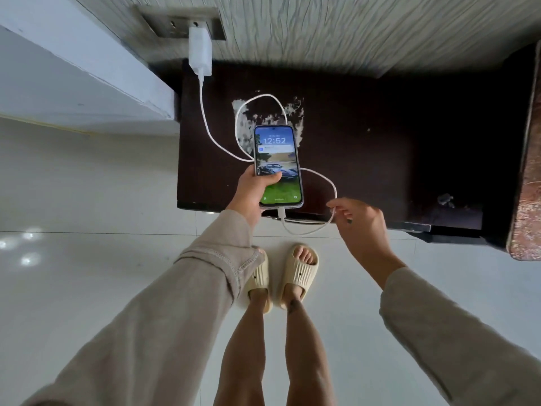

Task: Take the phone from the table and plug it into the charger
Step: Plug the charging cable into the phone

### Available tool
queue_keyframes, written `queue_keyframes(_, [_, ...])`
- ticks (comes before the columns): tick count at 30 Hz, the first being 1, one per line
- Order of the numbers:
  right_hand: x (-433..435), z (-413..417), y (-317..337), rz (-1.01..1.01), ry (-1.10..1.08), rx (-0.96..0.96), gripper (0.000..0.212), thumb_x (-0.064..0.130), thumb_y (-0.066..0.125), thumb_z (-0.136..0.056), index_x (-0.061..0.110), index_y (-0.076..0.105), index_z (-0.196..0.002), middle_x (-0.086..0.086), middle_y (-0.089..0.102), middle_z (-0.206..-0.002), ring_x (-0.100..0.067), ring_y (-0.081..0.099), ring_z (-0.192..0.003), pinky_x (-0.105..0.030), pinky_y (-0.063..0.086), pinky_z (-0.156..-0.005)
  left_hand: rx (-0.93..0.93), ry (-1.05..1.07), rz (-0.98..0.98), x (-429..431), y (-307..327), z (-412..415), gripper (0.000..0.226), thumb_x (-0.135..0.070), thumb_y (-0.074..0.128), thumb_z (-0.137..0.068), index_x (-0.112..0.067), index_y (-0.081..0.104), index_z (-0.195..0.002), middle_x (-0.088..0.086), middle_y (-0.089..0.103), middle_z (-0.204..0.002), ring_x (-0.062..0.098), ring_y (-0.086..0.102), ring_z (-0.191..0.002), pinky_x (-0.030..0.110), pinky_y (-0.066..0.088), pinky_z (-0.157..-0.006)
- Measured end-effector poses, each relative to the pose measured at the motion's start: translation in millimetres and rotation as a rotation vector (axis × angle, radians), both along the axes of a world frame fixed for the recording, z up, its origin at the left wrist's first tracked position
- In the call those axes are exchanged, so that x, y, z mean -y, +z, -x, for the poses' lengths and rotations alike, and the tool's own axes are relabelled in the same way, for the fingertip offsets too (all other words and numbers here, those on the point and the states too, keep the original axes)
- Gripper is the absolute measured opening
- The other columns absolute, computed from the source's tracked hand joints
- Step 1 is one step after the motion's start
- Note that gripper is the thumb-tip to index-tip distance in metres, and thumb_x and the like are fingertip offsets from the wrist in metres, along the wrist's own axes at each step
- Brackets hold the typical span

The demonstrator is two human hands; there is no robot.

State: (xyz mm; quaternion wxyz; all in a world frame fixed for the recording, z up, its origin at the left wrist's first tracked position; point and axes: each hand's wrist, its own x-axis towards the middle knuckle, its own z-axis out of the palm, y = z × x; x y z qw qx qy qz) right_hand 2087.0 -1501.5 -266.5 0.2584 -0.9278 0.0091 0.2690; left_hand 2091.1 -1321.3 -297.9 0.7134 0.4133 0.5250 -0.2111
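One phone, screen lit, gripped in your left hand above the table; cable plugged in; right hand fingers loosely curled beside the cable.

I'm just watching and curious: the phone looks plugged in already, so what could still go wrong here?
1. The left hand holds the phone by its lower edge only, out over the dark table; it could slip.
2. The white cable loops under the phone and past the table's front edge by the right hand; a snag could tug the plug out.
3. The charger brick hangs from the wall socket; a pull might loosen it.
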Motion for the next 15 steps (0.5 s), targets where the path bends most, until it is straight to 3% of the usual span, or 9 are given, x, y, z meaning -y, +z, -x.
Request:
queue_keyframes(3, [2,2,-13,-0.067,-0.037,-0.055,0.028,-0.001,0.051,-0.086,0.004,0.071,-0.106,-0.015,0.073,-0.105,-0.023,0.066,-0.087,-0.027,0.049,-0.082,-0.009,-0.044,-0.052,-1,-21,-4,0.038,0.001,0.059,-0.081,-0.011,0.057,-0.117,0.011,0.063,-0.107,0.035,0.059,-0.114,0.052,0.045,-0.102])
queue_keyframes(6, [3,6,-25,-0.109,-0.086,-0.117,0.028,0.001,0.052,-0.086,0.003,0.07,-0.108,-0.015,0.073,-0.105,-0.017,0.062,-0.084,-0.021,0.047,-0.082,-0.02,-0.051,-0.052,-4,-37,-8,0.044,0.002,0.058,-0.081,-0.008,0.053,-0.124,0.011,0.061,-0.111,0.035,0.059,-0.113,0.053,0.046,-0.1])
queue_keyframes(8, [4,8,-35,-0.123,-0.138,-0.157,0.028,0.003,0.052,-0.086,0.004,0.069,-0.108,-0.013,0.072,-0.105,-0.015,0.06,-0.083,-0.003,0.044,-0.077,0.004,-0.06,-0.025,-4,-46,-8,0.046,0.002,0.057,-0.082,-0.008,0.051,-0.127,0.012,0.06,-0.112,0.032,0.059,-0.104,0.05,0.05,-0.092])
queue_keyframes(10, [3,10,-44,-0.13,-0.184,-0.184,0.027,0.004,0.053,-0.086,0.005,0.07,-0.107,-0.012,0.072,-0.102,-0.013,0.059,-0.082,0.01,0.038,-0.063,0.036,-0.062,-0.007,-4,-55,-6,0.046,0.003,0.056,-0.082,-0.007,0.05,-0.127,0.012,0.06,-0.111,0.031,0.059,-0.1,0.045,0.051,-0.086])
queue_keyframes(12, [3,12,-50,-0.14,-0.209,-0.223,0.028,0.004,0.053,-0.086,0.005,0.069,-0.108,-0.011,0.071,-0.1,-0.014,0.059,-0.082,0.003,0.04,-0.062,0.039,-0.074,-0.038,-4,-60,-5,0.042,0.003,0.057,-0.082,-0.006,0.053,-0.123,0.012,0.061,-0.109,0.029,0.059,-0.097,0.043,0.051,-0.085])
queue_keyframes(15, [0,12,-58,-0.143,-0.288,-0.377,0.029,0.006,0.051,-0.087,0.005,0.067,-0.11,-0.011,0.068,-0.093,-0.019,0.059,-0.085,-0.024,0.046,-0.077,-0.021,-0.193,-0.306,0,-65,-4,0.033,-0.003,0.063,-0.08,-0.001,0.059,-0.112,0.017,0.064,-0.107,0.025,0.059,-0.096,0.043,0.049,-0.093])
